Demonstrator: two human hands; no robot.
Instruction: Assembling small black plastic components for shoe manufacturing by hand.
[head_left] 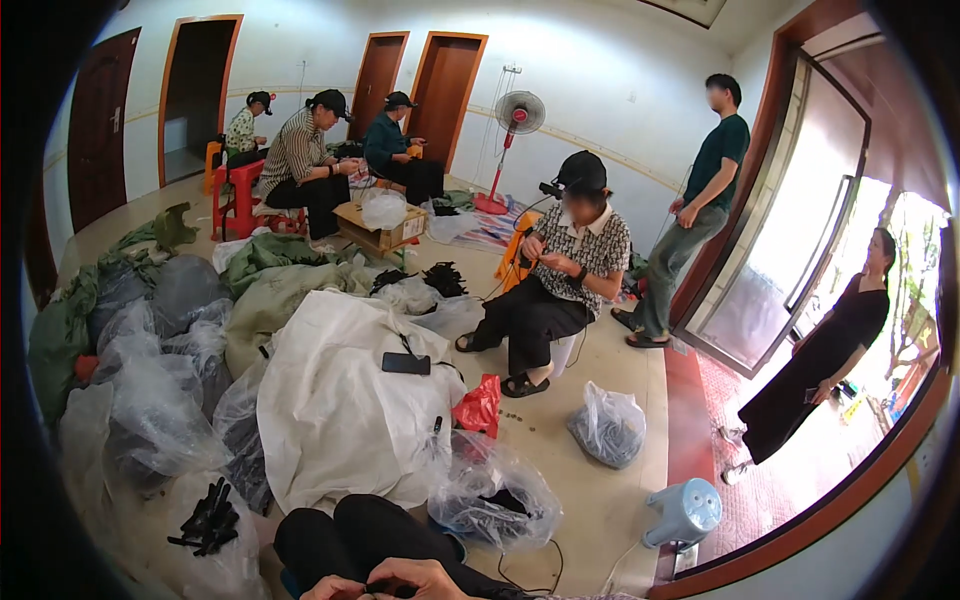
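At the very bottom edge, the wearer's two hands are seen close together above black-trousered knees; the left hand [335, 588] is curled beside the right hand [415, 578], and a small black part [385, 588] is pinched between their fingertips, the fingers of both bent inward around it; much of each hand is cut off by the frame, so the grasp is only partly visible. Just beyond the fingers, a clear plastic bag [495, 490] of dark pieces is set on the floor; to the left of the fingers, a loose heap of black parts [208, 520] is laid on clear plastic. Farther ahead of the fingers, a large white sack [340, 400] is spread out, with a black phone [405, 363] lying on it and a red bag [480, 405] at its edge. Well beyond, a seated person in a black cap [570, 270] is seen working on a stool; to the right of the fingers, a pale blue stool [688, 510] lies tipped over by the doorway.
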